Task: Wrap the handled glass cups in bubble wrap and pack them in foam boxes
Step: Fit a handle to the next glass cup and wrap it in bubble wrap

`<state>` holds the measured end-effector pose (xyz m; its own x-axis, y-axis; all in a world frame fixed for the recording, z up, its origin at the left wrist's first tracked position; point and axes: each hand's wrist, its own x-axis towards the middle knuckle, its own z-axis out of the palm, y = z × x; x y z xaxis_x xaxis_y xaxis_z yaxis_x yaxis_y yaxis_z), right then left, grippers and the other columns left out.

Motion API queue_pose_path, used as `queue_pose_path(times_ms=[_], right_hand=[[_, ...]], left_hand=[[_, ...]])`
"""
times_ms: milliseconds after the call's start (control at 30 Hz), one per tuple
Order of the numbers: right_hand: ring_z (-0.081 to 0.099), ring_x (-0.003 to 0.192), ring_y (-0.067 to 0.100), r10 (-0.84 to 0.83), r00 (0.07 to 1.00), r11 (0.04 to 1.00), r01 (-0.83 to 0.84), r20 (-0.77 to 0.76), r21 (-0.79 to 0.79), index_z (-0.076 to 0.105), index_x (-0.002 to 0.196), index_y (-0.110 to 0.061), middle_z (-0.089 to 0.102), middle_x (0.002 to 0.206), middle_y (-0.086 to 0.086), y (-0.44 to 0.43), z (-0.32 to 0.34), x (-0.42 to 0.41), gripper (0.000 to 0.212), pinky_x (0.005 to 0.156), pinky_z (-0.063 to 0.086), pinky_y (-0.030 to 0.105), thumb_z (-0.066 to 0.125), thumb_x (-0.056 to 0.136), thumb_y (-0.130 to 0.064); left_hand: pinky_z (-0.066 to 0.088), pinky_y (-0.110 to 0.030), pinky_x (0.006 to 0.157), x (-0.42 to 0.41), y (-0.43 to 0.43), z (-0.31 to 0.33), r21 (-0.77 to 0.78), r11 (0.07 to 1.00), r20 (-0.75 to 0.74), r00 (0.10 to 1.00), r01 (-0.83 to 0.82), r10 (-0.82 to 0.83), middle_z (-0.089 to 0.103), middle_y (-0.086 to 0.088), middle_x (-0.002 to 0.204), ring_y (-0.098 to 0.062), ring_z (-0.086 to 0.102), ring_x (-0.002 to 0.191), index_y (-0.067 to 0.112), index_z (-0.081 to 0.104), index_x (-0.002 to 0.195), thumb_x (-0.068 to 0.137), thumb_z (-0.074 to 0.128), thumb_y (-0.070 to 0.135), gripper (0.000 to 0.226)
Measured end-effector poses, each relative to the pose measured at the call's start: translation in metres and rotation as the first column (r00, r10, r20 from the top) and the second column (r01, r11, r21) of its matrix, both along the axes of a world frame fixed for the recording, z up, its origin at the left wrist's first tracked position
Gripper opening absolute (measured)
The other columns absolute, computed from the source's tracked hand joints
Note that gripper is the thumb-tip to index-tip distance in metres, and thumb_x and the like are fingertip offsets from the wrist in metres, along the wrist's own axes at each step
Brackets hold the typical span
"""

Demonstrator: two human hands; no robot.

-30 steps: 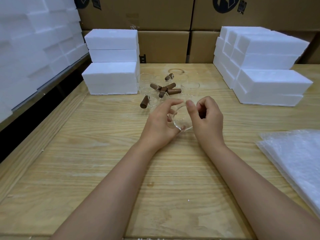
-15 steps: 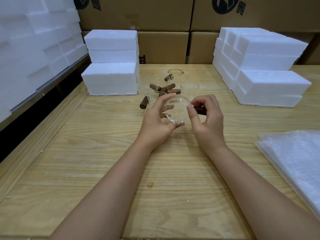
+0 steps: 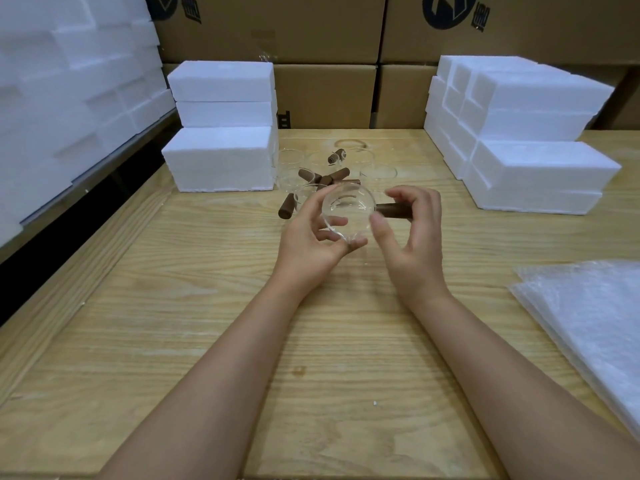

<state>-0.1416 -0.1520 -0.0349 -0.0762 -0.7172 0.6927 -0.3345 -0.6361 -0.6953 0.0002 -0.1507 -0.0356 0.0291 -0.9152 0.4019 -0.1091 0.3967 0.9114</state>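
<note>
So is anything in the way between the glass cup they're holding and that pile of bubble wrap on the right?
Nothing visible. The glass cup is held by the left hand and right hand, and only bare table lies between it and the bubble wrap at the right edge.

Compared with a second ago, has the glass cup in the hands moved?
Yes. The glass cup has shifted up the view, nearer the loose cups beside the left foam boxes, which stayed put.
</note>
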Motion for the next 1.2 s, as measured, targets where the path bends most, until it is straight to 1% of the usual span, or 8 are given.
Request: queue_pose_path(times_ms=[100,233,467,533,633,833,1033,1200], right_hand=[[0.061,0.091,0.013,0.073,0.973,0.991,-0.096,0.220,0.097,0.052,0.101,-0.026,0.059,0.096,-0.007,-0.002,0.002,-0.003,0.015,0.081,0.049,0.035,0.054,0.088,-0.020],[0.063,0.084,0.005,0.111,0.959,0.984,-0.143,0.259,0.105,0.053,0.098,-0.026,0.069,0.081,-0.016,-0.003,0.000,-0.002,0.013,0.075,0.046,0.027,0.052,0.090,-0.016],[0.052,0.062,0.003,0.115,0.900,0.978,-0.176,0.421,0.110,0.055,0.091,-0.013,0.063,0.075,-0.001,-0.001,0.005,0.001,0.007,0.058,0.041,0.017,0.053,0.095,-0.007],[0.048,0.055,0.009,0.092,0.876,0.975,-0.175,0.474,0.134,0.055,0.087,-0.012,0.063,0.066,-0.011,-0.002,0.007,0.002,0.011,0.053,0.039,0.018,0.054,0.095,-0.006],[0.046,0.050,0.014,0.063,0.821,0.963,-0.200,0.568,0.183,0.056,0.082,-0.011,0.065,0.063,-0.006,-0.003,0.008,0.001,0.013,0.047,0.037,0.022,0.056,0.095,-0.010],[0.050,0.044,0.015,-0.021,0.748,0.928,-0.232,0.663,0.292,0.058,0.075,-0.012,0.056,0.049,0.001,-0.006,0.006,0.002,0.021,0.041,0.039,0.023,0.064,0.091,-0.026],[0.046,0.035,0.014,-0.068,0.752,0.861,-0.288,0.656,0.420,0.062,0.064,-0.016,0.052,0.044,0.000,-0.007,0.006,0.004,0.032,0.036,0.033,0.017,0.065,0.088,-0.036],[0.058,0.061,0.013,-0.072,0.815,0.897,-0.199,0.576,0.394,0.062,0.082,-0.019,0.069,0.076,0.003,-0.007,0.005,0.009,0.023,0.046,0.045,0.023,0.059,0.092,-0.039]], left_hand=[[0.053,-0.024,0.075,0.002,0.000,0.000,-0.009,1.000,0.002,1.000,-0.004,0.004,0.059,0.017,0.121,-0.016,0.067,0.093,0.034,0.056,0.121,0.067,0.085,0.008,0.067],[0.054,-0.022,0.076,0.002,0.003,0.002,-0.004,1.000,-0.004,1.000,0.002,-0.002,0.062,0.020,0.117,-0.009,0.067,0.090,0.059,0.053,0.110,0.064,0.081,0.024,0.064],[0.052,-0.020,0.070,0.002,0.002,-0.001,-0.008,0.999,0.007,0.999,0.043,-0.043,0.058,-0.001,0.126,-0.012,0.062,0.081,0.034,0.031,0.146,0.062,0.086,0.018,0.102],[0.056,-0.026,0.075,0.003,0.003,-0.002,-0.019,0.998,0.038,0.997,0.066,-0.066,0.056,-0.002,0.131,-0.013,0.067,0.090,0.037,0.020,0.150,0.062,0.087,0.017,0.113],[0.057,-0.029,0.079,0.004,0.003,-0.003,-0.039,0.995,0.080,0.993,0.095,-0.092,0.053,0.002,0.133,-0.017,0.067,0.095,0.049,0.010,0.146,0.064,0.087,0.012,0.119],[0.055,-0.019,0.071,0.001,-0.001,-0.005,-0.099,0.994,0.142,0.989,0.046,-0.032,0.045,0.003,0.143,-0.011,0.063,0.104,0.071,0.013,0.132,0.071,0.084,0.011,0.111],[0.051,-0.018,0.071,-0.001,-0.003,-0.006,-0.121,0.991,0.117,0.992,0.050,-0.036,0.045,0.042,0.122,-0.018,0.057,0.113,0.062,0.030,0.132,0.072,0.084,0.014,0.094],[0.059,-0.030,0.068,-0.002,-0.001,-0.003,-0.125,0.992,0.160,0.987,0.020,0.000,0.053,0.026,0.111,-0.028,0.061,0.094,0.049,0.041,0.125,0.070,0.085,0.013,0.079]])
